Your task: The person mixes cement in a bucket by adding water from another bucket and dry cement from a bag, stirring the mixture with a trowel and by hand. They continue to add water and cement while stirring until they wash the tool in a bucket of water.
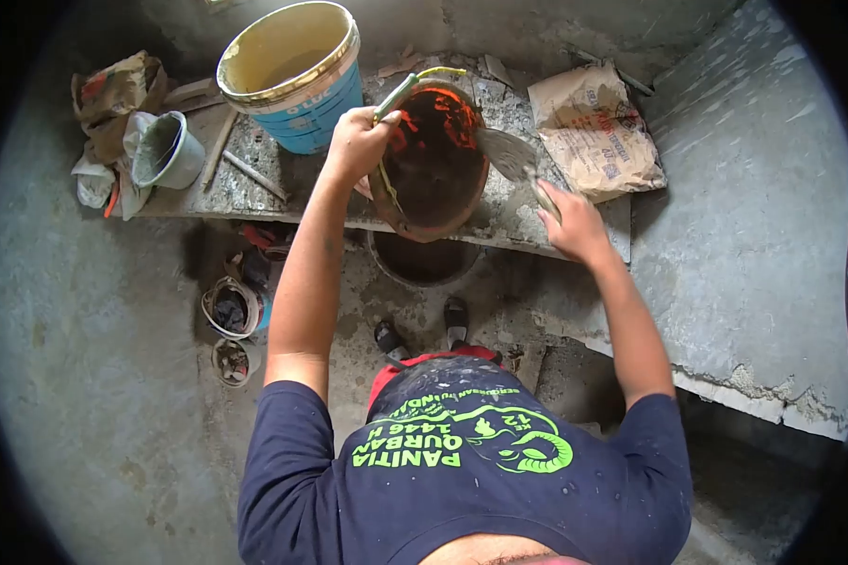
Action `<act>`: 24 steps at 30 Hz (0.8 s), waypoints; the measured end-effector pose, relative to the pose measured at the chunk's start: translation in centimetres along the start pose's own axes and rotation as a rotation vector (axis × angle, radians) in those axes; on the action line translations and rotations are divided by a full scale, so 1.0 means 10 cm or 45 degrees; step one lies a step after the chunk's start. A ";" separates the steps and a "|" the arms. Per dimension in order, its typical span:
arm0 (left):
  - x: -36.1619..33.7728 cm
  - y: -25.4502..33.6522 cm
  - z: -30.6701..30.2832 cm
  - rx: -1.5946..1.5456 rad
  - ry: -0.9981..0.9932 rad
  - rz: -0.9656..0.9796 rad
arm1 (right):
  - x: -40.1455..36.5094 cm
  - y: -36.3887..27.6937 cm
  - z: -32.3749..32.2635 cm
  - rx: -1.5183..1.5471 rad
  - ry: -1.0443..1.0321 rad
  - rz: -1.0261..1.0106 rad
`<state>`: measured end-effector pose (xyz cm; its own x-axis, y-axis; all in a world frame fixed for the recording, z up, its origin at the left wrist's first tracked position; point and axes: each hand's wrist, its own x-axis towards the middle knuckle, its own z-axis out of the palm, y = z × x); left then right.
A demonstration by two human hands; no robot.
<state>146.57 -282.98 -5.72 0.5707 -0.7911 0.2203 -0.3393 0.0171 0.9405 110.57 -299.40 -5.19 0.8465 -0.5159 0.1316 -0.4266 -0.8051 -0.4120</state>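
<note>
My left hand (355, 144) is closed round the green handle grip of a bucket with a dark, orange-stained inside (433, 165). The bucket is tilted over the ledge's front edge, its mouth facing me. In my right hand (573, 221) is the handle of a trowel (507, 153), whose grey, dirty blade touches or nearly touches the bucket's right rim. Below the tilted bucket, a round dark container (422, 259) stands on the floor, partly hidden by it.
On the concrete ledge (297, 179) stand a large blue and white bucket (316, 108) and a small pail (174, 155). A brown paper sack (598, 132) lies at the right. Smaller buckets (231, 309) are on the floor at the left. My feet (456, 315) are below.
</note>
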 end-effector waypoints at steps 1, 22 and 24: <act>0.01 0.08 0.02 0.110 -0.003 -0.032 | 0.13 -0.12 -0.08 -0.233 -0.163 0.003; 0.38 0.29 0.37 0.518 -0.033 -0.040 | 0.75 -0.52 0.20 -0.762 -0.499 -0.291; 0.42 0.41 0.34 0.494 -0.088 -0.070 | 0.56 -0.72 0.32 -0.707 -0.546 -0.298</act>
<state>145.08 -288.31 -1.78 0.5486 -0.8239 0.1419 -0.5748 -0.2484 0.7797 119.44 -295.59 -4.39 0.9367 -0.2448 -0.2505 -0.2222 -0.9682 0.1154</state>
